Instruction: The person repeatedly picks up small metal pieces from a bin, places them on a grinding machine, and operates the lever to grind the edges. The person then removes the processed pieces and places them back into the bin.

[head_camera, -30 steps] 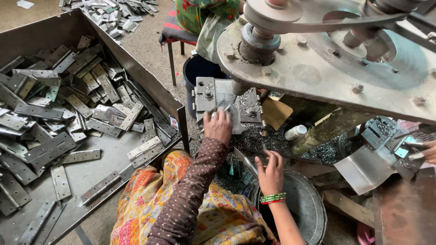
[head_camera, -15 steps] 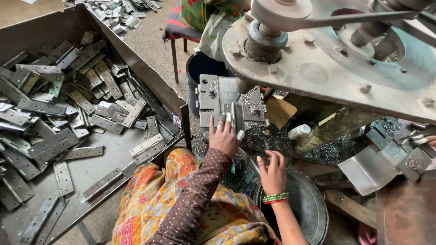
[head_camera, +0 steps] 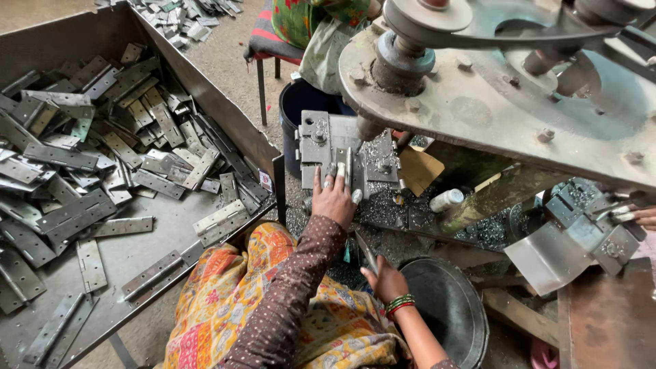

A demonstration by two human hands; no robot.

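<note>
My left hand (head_camera: pixel 334 200), in a brown dotted sleeve, rests against the grey die block (head_camera: pixel 321 140) of a press. Its fingers pinch a narrow metal hinge strip (head_camera: pixel 345 171) that stands upright on the block. My right hand (head_camera: pixel 385 281), with green and red bangles at the wrist, hovers lower down. It is beside the rim of a round dark metal basin (head_camera: pixel 471 321) and close to a thin metal rod (head_camera: pixel 365 251). Its fingers are half curled, and I cannot tell whether it grips anything.
A big sheet-metal tray (head_camera: pixel 225 109) on the left holds several loose hinges (head_camera: pixel 102 157). The press's heavy flywheel plate (head_camera: pixel 519 116) hangs over the work area. Metal chips cover the bench (head_camera: pixel 410 212). Another person's fingers (head_camera: pixel 639 216) work at the right edge; someone sits on a stool (head_camera: pixel 263 44) behind.
My left hand stays at the die block, and the hinge strip now stands between its fingers. My right hand has sunk a little toward the basin.
</note>
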